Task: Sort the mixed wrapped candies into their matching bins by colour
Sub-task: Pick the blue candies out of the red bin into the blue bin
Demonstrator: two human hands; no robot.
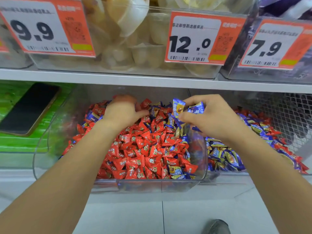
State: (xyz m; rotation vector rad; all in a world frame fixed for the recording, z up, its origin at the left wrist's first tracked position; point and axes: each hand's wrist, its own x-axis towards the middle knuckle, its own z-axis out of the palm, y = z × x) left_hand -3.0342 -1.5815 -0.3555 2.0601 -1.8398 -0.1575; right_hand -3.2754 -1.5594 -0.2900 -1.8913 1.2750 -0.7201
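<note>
1. The right hand (214, 119) pinches several blue candies (179, 108) in its grip, above the right rim of the clear middle bin (200, 159).
2. The left hand (123, 110) reaches into the far end of the red candies (143, 147), fingers curled down among them; whether its grip holds anything I cannot tell.
3. The neighbouring bin (253, 173) on the right holds mostly blue wrappers.
4. The shelf edge (152, 81) hangs close above both hands.
</note>
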